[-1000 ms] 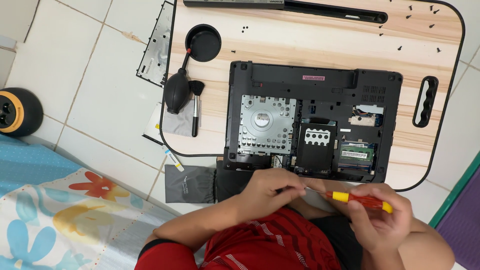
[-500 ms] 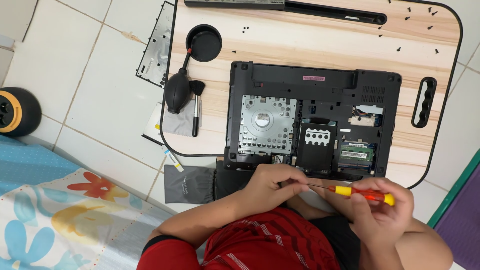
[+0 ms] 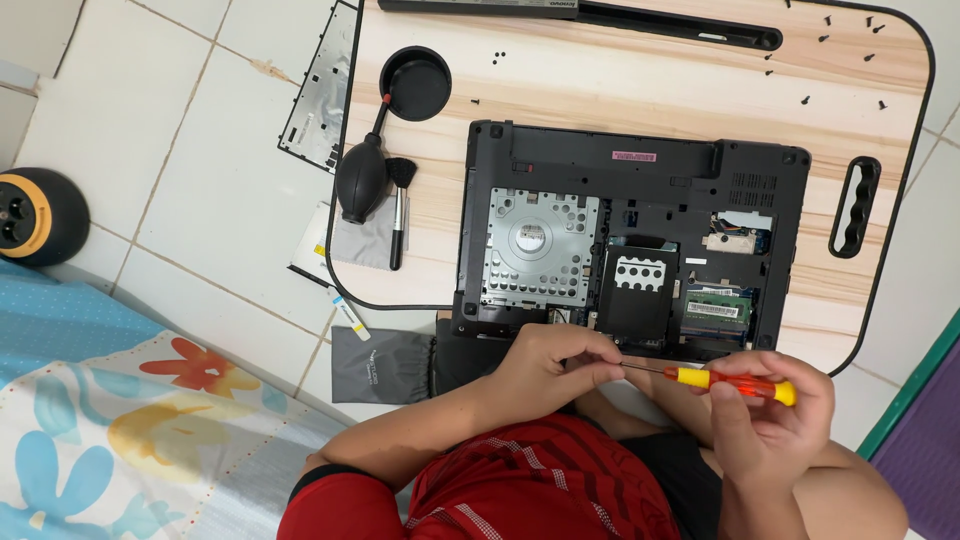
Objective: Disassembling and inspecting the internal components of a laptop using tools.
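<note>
An opened black laptop [image 3: 640, 240] lies bottom-up on a light wooden lap table [image 3: 600, 80], its drive bays and memory exposed. My right hand [image 3: 770, 420] grips the red-and-yellow handle of a screwdriver [image 3: 735, 383] held level in front of the laptop's near edge. My left hand [image 3: 555, 365] pinches the thin metal shaft near its tip, fingers closed around it. Both hands hover just over the laptop's front edge, above my red shirt.
A black air blower [image 3: 362, 180], a small brush [image 3: 398, 215] and a round black dish [image 3: 416, 82] sit at the table's left. Several loose screws [image 3: 845, 45] lie at the back right. A black panel [image 3: 318, 95] and a grey pouch [image 3: 380, 365] rest on the tiled floor.
The screwdriver has tilted from slanting down to the right to nearly level, and both hands have risen slightly towards the laptop's front edge.
</note>
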